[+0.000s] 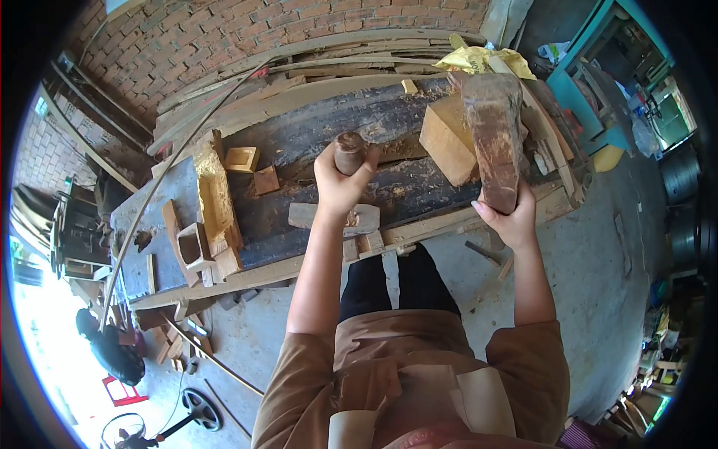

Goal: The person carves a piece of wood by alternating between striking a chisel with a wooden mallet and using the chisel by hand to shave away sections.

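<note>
**Both hands full over the bench**

Closest to my view is the brown shirt [419,374], and both bare arms reach out from it toward the workbench [314,142]. I see the left hand [340,183] wrapped tight around a short round wooden handle [348,152], thumb and fingers fully closed on it; whatever head that tool has is hidden behind the fist. The right hand [508,217] clamps the near end of a long weathered wood block [490,135], which stands up and away from the palm, tilting over the bench. Just beyond that grip, touching the block's left side, sits a pale squared offcut [447,142]. Below the left fist lies a small grey wooden piece [333,217] on the bench edge.

My worry: the block is held only at its bottom end, so its top-heavy length could twist out of the fingers and drop onto the offcut or off the bench. A swing from the left hand could also glance toward the right wrist.
</note>
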### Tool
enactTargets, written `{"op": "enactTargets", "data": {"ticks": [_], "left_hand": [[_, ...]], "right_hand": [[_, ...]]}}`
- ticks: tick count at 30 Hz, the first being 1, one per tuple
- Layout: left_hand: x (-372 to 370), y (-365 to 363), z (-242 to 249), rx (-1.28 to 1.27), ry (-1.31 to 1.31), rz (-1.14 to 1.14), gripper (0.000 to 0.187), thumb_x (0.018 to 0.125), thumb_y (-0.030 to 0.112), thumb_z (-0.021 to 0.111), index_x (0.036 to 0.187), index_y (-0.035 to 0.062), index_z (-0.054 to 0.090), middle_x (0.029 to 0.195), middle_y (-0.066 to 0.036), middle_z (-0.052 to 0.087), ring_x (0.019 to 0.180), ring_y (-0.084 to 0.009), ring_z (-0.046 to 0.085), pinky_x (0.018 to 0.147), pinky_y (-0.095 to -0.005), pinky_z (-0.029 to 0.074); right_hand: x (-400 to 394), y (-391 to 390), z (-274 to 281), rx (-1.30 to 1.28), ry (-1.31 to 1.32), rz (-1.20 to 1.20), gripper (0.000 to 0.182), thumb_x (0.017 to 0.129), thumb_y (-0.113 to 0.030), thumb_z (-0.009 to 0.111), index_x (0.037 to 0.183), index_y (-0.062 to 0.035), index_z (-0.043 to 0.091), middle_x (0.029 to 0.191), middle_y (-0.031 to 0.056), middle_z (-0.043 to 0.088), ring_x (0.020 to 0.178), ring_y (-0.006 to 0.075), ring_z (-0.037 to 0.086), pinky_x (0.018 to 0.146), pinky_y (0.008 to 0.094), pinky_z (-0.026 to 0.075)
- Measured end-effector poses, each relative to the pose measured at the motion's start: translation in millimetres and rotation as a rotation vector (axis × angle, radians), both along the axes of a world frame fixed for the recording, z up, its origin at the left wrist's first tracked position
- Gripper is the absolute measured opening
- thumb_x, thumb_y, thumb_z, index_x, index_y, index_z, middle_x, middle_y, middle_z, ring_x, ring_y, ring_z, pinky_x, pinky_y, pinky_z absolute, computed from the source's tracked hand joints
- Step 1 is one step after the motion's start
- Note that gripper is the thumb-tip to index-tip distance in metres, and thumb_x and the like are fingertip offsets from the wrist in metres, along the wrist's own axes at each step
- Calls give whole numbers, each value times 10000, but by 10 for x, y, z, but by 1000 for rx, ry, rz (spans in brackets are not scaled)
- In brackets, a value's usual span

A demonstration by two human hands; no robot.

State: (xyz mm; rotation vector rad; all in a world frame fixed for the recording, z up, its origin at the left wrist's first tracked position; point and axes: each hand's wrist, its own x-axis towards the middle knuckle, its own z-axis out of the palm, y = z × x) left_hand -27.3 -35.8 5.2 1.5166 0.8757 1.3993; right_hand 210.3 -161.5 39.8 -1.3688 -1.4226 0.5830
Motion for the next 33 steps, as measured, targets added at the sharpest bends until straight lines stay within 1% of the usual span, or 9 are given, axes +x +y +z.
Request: {"op": "enactTargets", "data": {"ticks": [5, 7, 10, 13, 17, 19, 23, 25, 33], "left_hand": [[-76, -26, 9, 6, 1, -35, 153, 696, 79, 676, 665, 36, 532, 597, 5, 534, 557, -56, 463, 508, -224, 390], [-89, -20, 22, 59, -57, -71, 143, 728, 63, 654, 690, 42, 518, 578, -7, 527, 483, -73, 476, 449, -216, 369], [-102, -1, 49, 84, -115, -100, 142, 733, 57, 645, 687, 35, 513, 574, -21, 526, 486, -85, 480, 452, -219, 374], [-98, 12, 22, -14, -199, -133, 145, 734, 58, 647, 691, 29, 513, 575, -27, 525, 489, -94, 483, 454, -222, 378], [-74, -9, 34, 50, -167, -118, 147, 735, 67, 654, 690, 30, 519, 581, -20, 529, 496, -86, 483, 458, -219, 377], [-81, -46, 93, 139, -34, -95, 146, 739, 74, 652, 682, 34, 524, 582, -12, 531, 494, -75, 478, 458, -215, 372], [-84, -40, 112, 173, -23, -92, 142, 735, 69, 653, 675, 39, 528, 577, 0, 528, 494, -64, 473, 458, -212, 366], [-94, -21, 77, 125, 78, -125, 141, 728, 58, 656, 670, 43, 528, 566, 8, 519, 493, -61, 470, 456, -211, 364], [-67, -35, 16, 107, -24, -103, 152, 726, 61, 658, 661, 43, 522, 560, 4, 523, 487, -65, 476, 453, -209, 365]], "right_hand": [[-71, 91, -115, 17, 109, 2, 450, 675, -165, 730, 1033, 14, 525, 929, 86, 592, 853, 138, 550, 756, 285, 441], [-72, 95, -110, -7, 83, 4, 451, 678, -170, 730, 1033, 19, 524, 939, 84, 589, 856, 140, 549, 758, 285, 442], [-71, 95, -132, -26, 74, 11, 455, 677, -174, 732, 1030, 24, 523, 941, 87, 589, 857, 144, 550, 761, 286, 442], [-89, 93, -129, -23, 68, 20, 459, 676, -178, 735, 1030, 23, 524, 942, 88, 589, 858, 146, 550, 761, 288, 443], [-67, 93, -134, -35, 30, 22, 461, 675, -177, 736, 1032, 22, 523, 946, 90, 589, 862, 146, 550, 763, 288, 442], [-63, 86, -136, -18, 51, 15, 467, 676, -179, 736, 1038, 22, 521, 950, 87, 587, 866, 144, 547, 767, 288, 441], [-68, 77, -132, -12, 100, 23, 474, 676, -180, 736, 1045, 23, 518, 950, 83, 586, 870, 141, 544, 770, 286, 438], [-62, 74, -149, -26, 121, 25, 470, 678, -179, 734, 1045, 20, 519, 949, 77, 584, 870, 139, 541, 774, 284, 435], [-41, 79, -176, -38, 105, 20, 442, 682, -178, 730, 1022, 13, 524, 932, 70, 581, 853, 133, 538, 764, 280, 433]]}}
